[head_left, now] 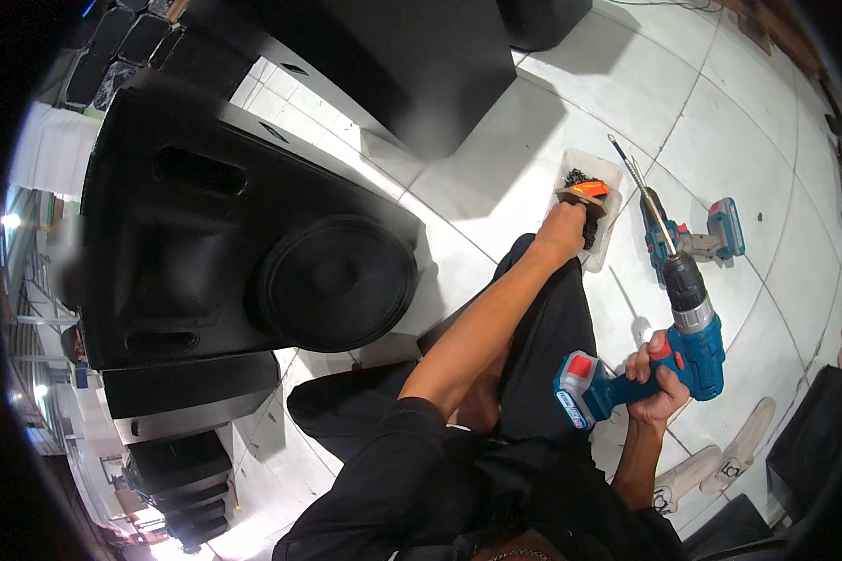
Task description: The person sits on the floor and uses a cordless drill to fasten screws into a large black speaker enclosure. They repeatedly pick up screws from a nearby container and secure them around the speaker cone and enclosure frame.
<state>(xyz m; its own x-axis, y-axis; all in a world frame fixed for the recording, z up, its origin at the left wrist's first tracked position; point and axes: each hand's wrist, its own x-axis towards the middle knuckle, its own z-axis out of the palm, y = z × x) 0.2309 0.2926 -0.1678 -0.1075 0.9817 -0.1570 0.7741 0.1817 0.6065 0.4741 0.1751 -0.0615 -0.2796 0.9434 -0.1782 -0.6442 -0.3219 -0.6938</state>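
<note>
My left hand [561, 232] reaches into a clear plastic box [601, 259] on the floor, its fingers curled. Dark small pieces, perhaps screws, fill part of the box. An orange and brown item [589, 189] lies on top of them beside my fingers. What the fingertips pinch is hidden. My right hand [660, 381] is wrapped around the handle of a blue cordless drill [706, 360], its finger near the red trigger. The drill's long bit [660, 215] points away from me. A second cordless drill [702, 245] lies on the floor just beyond that bit.
A large black speaker cabinet [187, 252] with a round woofer [337, 280] stands at my left. Another black cabinet [393, 65] is ahead, and several more black boxes [182, 477] line up behind left. Pale shoes [739, 449] rest at the right on white tiles [739, 140].
</note>
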